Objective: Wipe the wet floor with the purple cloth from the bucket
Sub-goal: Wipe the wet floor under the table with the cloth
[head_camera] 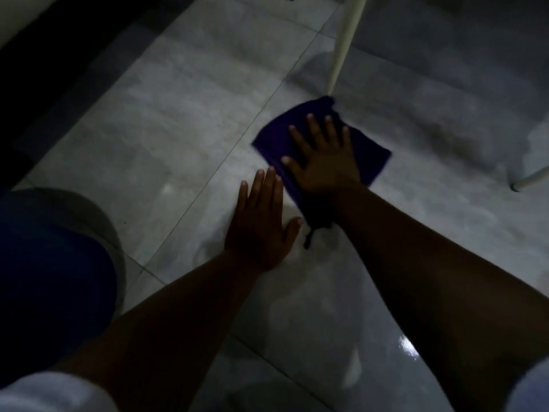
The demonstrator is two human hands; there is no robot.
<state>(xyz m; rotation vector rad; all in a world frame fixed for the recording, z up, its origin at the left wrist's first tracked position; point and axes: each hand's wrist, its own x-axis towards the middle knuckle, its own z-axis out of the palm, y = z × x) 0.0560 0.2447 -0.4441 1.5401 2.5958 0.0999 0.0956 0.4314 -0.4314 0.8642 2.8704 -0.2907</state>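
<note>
My right hand point(323, 162) presses flat, fingers spread, on the cloth point(279, 138) (just below the white leg point(344, 43)). My left hand point(261, 224) lies open on the floor point(148, 144) beside the cloth.

Bare forearms — white sleeves point(53, 391) pushed up past elbows.

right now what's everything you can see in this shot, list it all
purple cloth: one, dark purple, flat on the floor right of centre, under the right hand
floor: pale grey tiles, shiny near the bottom right
bucket: one, blue inside with a pale rim, left edge
furniture legs: two, white, one behind the cloth, one at the right edge
left hand: open, flat on the floor beside the cloth
right hand: fingers spread, pressing on the cloth
</note>
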